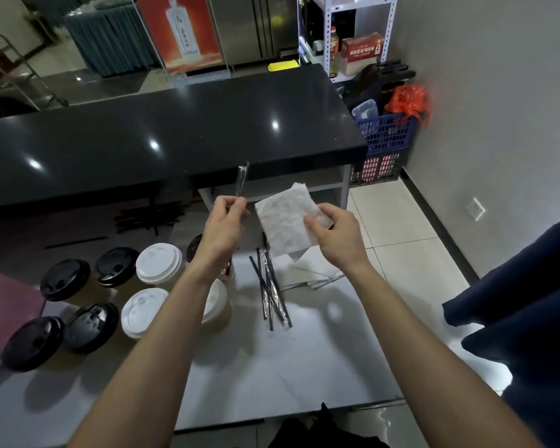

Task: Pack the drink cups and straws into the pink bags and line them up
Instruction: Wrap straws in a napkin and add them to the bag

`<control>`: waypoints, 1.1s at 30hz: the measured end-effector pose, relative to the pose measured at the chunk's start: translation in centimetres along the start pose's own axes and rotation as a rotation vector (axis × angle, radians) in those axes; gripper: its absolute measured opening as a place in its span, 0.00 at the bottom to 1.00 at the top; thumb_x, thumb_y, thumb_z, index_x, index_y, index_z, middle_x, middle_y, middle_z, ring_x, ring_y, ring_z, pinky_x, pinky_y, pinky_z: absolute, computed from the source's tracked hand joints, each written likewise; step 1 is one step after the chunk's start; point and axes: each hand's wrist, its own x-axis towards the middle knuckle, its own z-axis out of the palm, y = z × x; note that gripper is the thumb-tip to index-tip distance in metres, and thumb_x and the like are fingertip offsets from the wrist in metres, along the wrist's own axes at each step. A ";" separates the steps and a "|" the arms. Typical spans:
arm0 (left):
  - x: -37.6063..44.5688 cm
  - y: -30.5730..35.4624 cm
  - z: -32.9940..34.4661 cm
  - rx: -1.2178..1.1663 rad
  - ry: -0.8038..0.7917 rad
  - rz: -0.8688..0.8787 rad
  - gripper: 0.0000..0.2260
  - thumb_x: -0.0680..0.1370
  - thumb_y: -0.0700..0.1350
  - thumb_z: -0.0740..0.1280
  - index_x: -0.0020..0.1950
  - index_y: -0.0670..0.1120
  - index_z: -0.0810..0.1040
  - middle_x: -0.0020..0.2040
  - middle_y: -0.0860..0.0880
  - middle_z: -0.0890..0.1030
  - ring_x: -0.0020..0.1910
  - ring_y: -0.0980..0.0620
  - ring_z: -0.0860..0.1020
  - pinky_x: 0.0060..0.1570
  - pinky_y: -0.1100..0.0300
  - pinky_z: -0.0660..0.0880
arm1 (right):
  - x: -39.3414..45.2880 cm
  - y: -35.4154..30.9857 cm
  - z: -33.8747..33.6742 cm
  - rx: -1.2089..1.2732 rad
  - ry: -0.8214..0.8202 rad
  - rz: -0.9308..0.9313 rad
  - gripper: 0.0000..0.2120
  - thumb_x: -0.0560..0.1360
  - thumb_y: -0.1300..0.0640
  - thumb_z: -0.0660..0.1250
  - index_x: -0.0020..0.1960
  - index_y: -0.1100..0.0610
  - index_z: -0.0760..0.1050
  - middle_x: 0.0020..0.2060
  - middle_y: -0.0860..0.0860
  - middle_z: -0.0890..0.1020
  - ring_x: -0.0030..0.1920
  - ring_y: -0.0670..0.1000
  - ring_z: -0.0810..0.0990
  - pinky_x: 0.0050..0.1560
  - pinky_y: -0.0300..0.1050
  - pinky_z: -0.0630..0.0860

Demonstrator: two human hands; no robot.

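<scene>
White table (304,367) — hands raised, left (222,226) pinching straw (241,181), right (335,236) napkin (283,221)

Black lids (64,279) and white lids (158,262) beside a pink bag (4,305).

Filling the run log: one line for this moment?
left hand: pinches wrapped straw upright | right hand: holds white paper napkin | lidded paper cups: unpacked on table

Room dim overall; light from overhead. Several point highlights glare on the glossy black counter (175,124). The white tabletop (304,350) is brightest lower right, near blown out by the dark blue cloth (530,318). Soft shadows beside the cups (159,263). Wide-angle bending at edges. Slightly soft throughout; far background murky.
</scene>
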 end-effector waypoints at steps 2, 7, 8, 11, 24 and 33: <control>-0.2 0.2 -0.3 -0.181 0.010 -0.042 0.11 0.90 0.49 0.61 0.52 0.47 0.78 0.41 0.50 0.77 0.34 0.53 0.72 0.28 0.63 0.69 | 0.2 -1.0 0.8 -0.072 0.026 -0.055 0.05 0.82 0.53 0.72 0.55 0.53 0.85 0.43 0.43 0.87 0.45 0.45 0.85 0.46 0.44 0.80; -0.1 1.0 -2.5 -0.471 0.032 -0.095 0.11 0.88 0.48 0.67 0.51 0.49 0.87 0.39 0.50 0.77 0.38 0.54 0.76 0.40 0.60 0.72 | -0.2 -4.7 4.8 -0.225 -0.084 -0.201 0.07 0.83 0.54 0.68 0.54 0.53 0.85 0.40 0.47 0.86 0.40 0.46 0.81 0.41 0.45 0.74; 0.0 1.0 -3.1 -0.487 0.029 -0.090 0.10 0.87 0.49 0.69 0.52 0.51 0.89 0.37 0.51 0.76 0.36 0.55 0.74 0.38 0.61 0.71 | -0.4 -5.5 5.7 -0.248 -0.111 -0.230 0.08 0.83 0.54 0.68 0.56 0.53 0.86 0.42 0.48 0.87 0.42 0.50 0.83 0.43 0.46 0.75; 0.3 1.0 -4.8 -0.630 0.052 -0.058 0.09 0.87 0.47 0.68 0.56 0.47 0.88 0.36 0.50 0.75 0.32 0.56 0.70 0.31 0.63 0.68 | -1.0 -7.7 8.3 -0.281 -0.192 -0.333 0.10 0.85 0.52 0.68 0.61 0.53 0.86 0.47 0.52 0.89 0.48 0.55 0.86 0.48 0.48 0.78; 0.1 1.1 -22.7 -0.415 0.073 0.088 0.10 0.84 0.47 0.73 0.63 0.45 0.82 0.47 0.48 0.87 0.45 0.49 0.87 0.42 0.60 0.82 | -2.4 -17.2 21.1 -0.412 -0.203 -0.439 0.05 0.80 0.54 0.72 0.54 0.50 0.84 0.41 0.49 0.86 0.42 0.49 0.82 0.42 0.48 0.76; -1.4 -0.8 -41.9 0.161 0.075 0.236 0.03 0.84 0.45 0.73 0.57 0.51 0.85 0.44 0.49 0.88 0.43 0.49 0.89 0.37 0.62 0.80 | -4.1 -24.3 30.8 -0.711 -0.144 -0.655 0.12 0.82 0.60 0.68 0.62 0.57 0.86 0.51 0.55 0.87 0.52 0.62 0.85 0.55 0.58 0.78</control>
